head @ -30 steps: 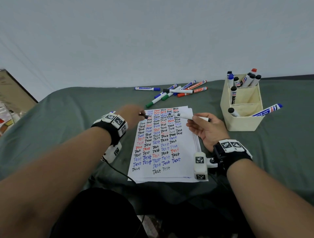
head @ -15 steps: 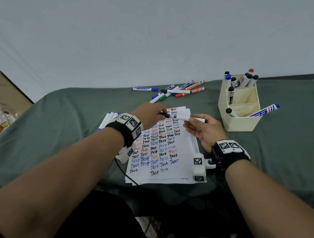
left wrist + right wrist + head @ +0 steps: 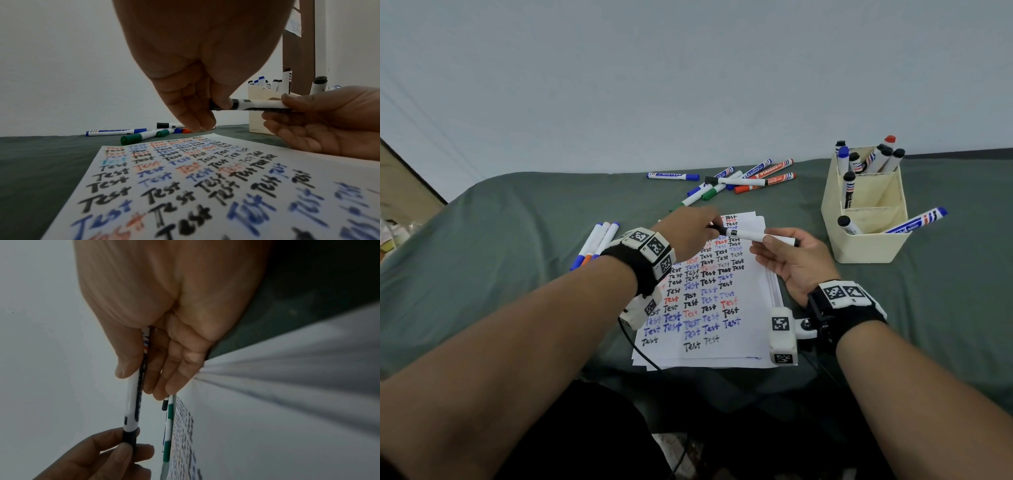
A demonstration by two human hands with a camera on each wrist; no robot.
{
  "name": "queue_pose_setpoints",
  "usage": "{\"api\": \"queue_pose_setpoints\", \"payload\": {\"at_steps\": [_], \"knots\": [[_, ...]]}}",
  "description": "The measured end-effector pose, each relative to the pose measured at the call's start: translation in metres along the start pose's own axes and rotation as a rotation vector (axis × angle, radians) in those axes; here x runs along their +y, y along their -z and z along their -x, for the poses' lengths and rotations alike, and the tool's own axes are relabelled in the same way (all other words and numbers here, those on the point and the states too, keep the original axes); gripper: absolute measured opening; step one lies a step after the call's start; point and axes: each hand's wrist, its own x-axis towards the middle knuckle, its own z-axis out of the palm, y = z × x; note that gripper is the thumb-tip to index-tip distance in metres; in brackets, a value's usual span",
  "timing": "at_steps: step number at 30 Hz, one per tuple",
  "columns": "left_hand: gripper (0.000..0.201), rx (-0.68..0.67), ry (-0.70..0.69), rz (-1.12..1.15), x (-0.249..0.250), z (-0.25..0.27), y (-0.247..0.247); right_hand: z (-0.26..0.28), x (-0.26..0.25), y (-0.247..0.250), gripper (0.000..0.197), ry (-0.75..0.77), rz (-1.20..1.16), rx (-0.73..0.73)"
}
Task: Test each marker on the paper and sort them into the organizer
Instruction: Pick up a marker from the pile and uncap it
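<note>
My right hand grips marker barrel, left hand pinches its black cap over paper; only head view shows organizer compartments.

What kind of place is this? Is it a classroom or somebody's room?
Hard to say for sure; it looks like a plain indoor room with a makeshift work surface. A green cloth covers it, with a bare white wall behind, and a paper covered in "Test" scribbles.
</note>
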Motion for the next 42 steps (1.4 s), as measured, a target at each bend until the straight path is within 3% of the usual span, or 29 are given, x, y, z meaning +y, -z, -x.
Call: {"api": "queue_pose_setpoints", "payload": {"at_steps": [21,28,30,34,36,39,42], "knots": [[0.015,-0.039,-0.031,-0.150,0.000,-0.007,-0.010,-0.001,0.003,0.001,0.015,0.018,0.024,0.005],[0.015,-0.057,-0.053,-0.103,-0.011,-0.007,-0.013,-0.005,0.007,0.003,0.021,0.012,0.075,0.005],[0.032,-0.055,-0.023,-0.122,-0.017,-0.008,-0.017,-0.005,0.007,0.003,0.021,0.013,0.087,0.009],[0.107,-0.112,0.063,-0.268,-0.033,-0.006,-0.032,-0.005,0.007,0.002,0.017,0.010,0.083,0.031],[0.127,-0.205,0.131,-0.291,-0.037,-0.005,-0.036,-0.006,0.006,0.002,0.014,0.008,0.071,0.046],[0.129,-0.376,0.189,-0.301,-0.038,-0.005,-0.041,-0.006,0.005,0.001,0.011,0.003,0.047,0.065],[0.122,-0.382,0.186,-0.302,-0.038,-0.001,-0.048,-0.005,0.003,0.000,0.010,-0.004,0.007,0.083]]}}
